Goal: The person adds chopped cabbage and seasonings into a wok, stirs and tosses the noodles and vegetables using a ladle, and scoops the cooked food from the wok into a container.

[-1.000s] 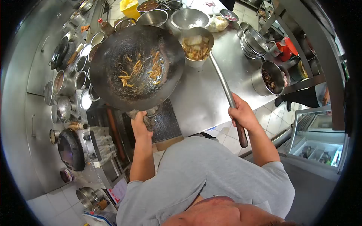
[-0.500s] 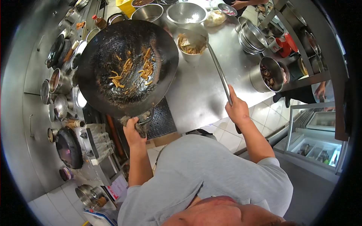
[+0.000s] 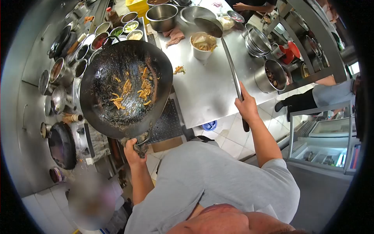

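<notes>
My left hand (image 3: 134,153) is closed round a grey cloth (image 3: 141,149) at the near handle of a large black wok (image 3: 105,93). Strips of yellow-brown food (image 3: 126,87) lie inside the wok, which hangs tilted left of the steel table. My right hand (image 3: 247,104) grips the long handle of a ladle (image 3: 209,26). The ladle's bowl is raised just above and beyond a white tub (image 3: 201,54) filled with food. A few food bits (image 3: 179,70) lie on the table between wok and tub.
Steel bowls (image 3: 161,17) and a pinkish cloth (image 3: 174,36) stand at the table's far side. A steel pot (image 3: 269,76) and stacked bowls (image 3: 258,41) are at the right. Sauce pots line the left. Other people are at the far edge and at the right.
The ladle has moved up and away from the tub. The wok, in my left hand, has shifted left and nearer, uncovering small pots of ingredients, the pinkish cloth and the spilled bits.
</notes>
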The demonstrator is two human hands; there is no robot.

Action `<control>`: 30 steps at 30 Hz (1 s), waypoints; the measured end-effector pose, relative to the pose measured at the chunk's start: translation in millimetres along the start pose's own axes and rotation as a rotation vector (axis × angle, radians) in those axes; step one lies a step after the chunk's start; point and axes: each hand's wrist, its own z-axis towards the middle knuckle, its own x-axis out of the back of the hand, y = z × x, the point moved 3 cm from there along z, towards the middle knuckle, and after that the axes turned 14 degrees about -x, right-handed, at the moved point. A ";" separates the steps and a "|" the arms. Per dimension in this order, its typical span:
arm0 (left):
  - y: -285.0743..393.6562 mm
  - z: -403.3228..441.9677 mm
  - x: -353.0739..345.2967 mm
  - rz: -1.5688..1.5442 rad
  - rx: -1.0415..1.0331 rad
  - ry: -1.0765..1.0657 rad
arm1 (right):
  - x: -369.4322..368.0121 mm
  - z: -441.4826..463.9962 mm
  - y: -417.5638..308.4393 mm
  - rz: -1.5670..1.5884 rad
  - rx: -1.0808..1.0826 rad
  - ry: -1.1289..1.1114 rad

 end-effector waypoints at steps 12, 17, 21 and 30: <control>19.1 13.5 -21.5 0.086 0.095 0.114 | 21.3 90.4 -85.3 0.838 -0.278 -0.637; 26.3 21.6 -22.6 0.124 0.206 -0.020 | 16.1 54.2 -117.6 1.247 -0.341 -0.949; 3.2 29.3 8.8 0.154 0.201 -0.014 | 0.9 45.7 -127.6 1.080 -0.328 -0.801; -77.1 45.5 22.0 0.210 0.429 -0.163 | 11.6 77.6 -131.4 0.055 -0.020 -0.300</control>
